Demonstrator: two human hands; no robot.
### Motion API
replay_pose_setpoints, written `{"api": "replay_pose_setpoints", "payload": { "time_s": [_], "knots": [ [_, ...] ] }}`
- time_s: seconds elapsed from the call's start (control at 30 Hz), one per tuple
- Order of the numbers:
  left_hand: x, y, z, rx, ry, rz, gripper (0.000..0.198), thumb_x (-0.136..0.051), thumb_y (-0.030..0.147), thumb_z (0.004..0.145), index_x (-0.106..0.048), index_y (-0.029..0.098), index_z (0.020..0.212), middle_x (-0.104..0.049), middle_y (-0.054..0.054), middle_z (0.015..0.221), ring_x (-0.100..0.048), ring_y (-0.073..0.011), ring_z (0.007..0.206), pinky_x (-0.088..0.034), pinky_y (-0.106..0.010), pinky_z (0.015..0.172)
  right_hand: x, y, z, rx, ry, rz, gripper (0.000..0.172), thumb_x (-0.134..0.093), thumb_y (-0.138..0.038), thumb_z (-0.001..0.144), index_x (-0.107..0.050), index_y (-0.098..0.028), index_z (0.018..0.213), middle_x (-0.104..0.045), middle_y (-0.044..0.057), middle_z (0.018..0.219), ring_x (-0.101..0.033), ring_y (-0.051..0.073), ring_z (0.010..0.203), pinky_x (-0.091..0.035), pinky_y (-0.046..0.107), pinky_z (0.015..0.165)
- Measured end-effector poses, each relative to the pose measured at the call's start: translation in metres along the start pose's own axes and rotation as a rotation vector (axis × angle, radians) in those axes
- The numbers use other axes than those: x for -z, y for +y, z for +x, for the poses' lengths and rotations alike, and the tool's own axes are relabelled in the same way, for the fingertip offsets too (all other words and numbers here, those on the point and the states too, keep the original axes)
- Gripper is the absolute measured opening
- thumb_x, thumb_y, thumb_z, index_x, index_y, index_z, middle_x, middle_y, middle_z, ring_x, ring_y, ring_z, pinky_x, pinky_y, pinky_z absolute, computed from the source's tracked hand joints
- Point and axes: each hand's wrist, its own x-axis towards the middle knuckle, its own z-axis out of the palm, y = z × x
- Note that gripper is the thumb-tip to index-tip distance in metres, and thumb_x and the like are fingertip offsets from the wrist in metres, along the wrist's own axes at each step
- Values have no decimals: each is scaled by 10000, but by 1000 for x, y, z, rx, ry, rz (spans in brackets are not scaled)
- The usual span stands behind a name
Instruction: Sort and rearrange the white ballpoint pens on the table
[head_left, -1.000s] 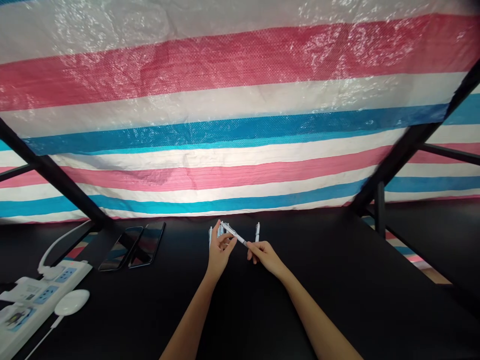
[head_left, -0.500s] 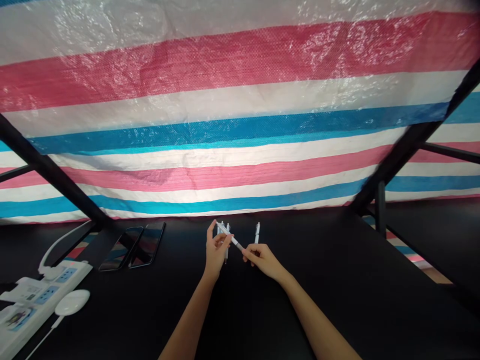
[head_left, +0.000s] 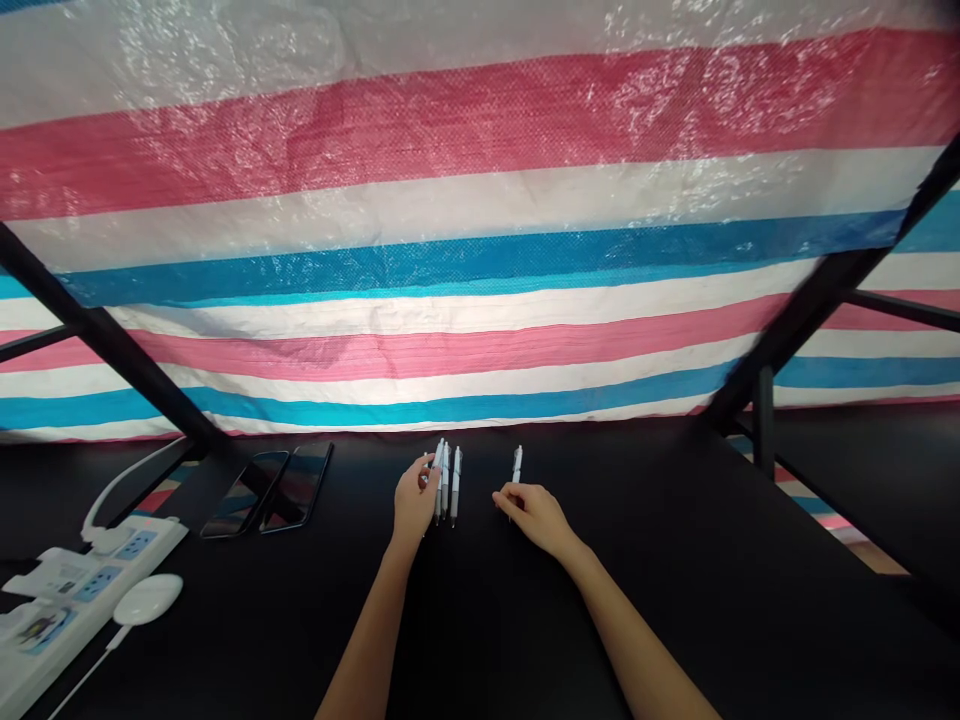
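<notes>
Several white pens point(head_left: 456, 485) lie side by side on the black table point(head_left: 480, 620), their clips toward the far edge. At the left end of this row, my left hand point(head_left: 417, 497) has its fingers closed on a white pen point(head_left: 438, 462). A single white pen point(head_left: 517, 463) lies apart to the right. My right hand point(head_left: 531, 512) is over that pen's near end, fingers bent together; whether it grips the pen is hidden.
Two dark phones point(head_left: 300, 488) lie at the left. Nearer, a white power strip point(head_left: 97, 590) with plugs and a round white charger point(head_left: 148, 599) sit at the left edge. A striped sheet point(head_left: 450, 230) hangs behind, between black frame bars point(head_left: 795, 330).
The pen held slanted between both hands has gone down to the row on the left. My left hand has moved left, and my right hand has let go of that pen and shifted slightly right.
</notes>
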Motion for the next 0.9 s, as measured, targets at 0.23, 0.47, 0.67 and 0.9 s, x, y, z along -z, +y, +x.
{"api": "replay_pose_setpoints", "payload": {
  "time_s": [0.23, 0.47, 0.67, 0.9],
  "knots": [
    [-1, -6, 1, -124, 9, 161, 299, -529, 309, 737, -650, 190, 984, -521, -39, 794, -500, -144, 601, -443, -285, 593, 2, 2, 1, -56, 44, -97, 342, -432, -392, 884, -586, -216, 634, -595, -1, 591, -537, 144, 560, -259, 235, 493],
    [5, -7, 3, -110, 83, 242, 292, -490, 297, 768, -622, 169, 994, -512, -57, 869, -509, -130, 574, -451, -288, 568, 5, 5, 0, -92, 21, -140, 280, -482, -375, 866, -607, -222, 668, -597, 1, 586, -538, 143, 559, -254, 233, 486],
    [8, -7, 2, -103, 84, 254, 264, -488, 271, 757, -622, 176, 963, -508, -44, 835, -505, -128, 563, -444, -276, 553, 2, 3, 0, -86, -6, -182, 195, -532, -356, 837, -609, -229, 711, -610, -5, 602, -547, 142, 576, -251, 230, 499],
    [4, -8, 3, -97, 72, 153, 231, -519, 293, 741, -628, 180, 909, -527, -38, 808, -501, -127, 576, -431, -259, 542, 1, 2, 1, -91, -9, -170, 189, -550, -351, 816, -587, -219, 685, -611, -10, 612, -541, 134, 577, -258, 227, 489]
  ]
}}
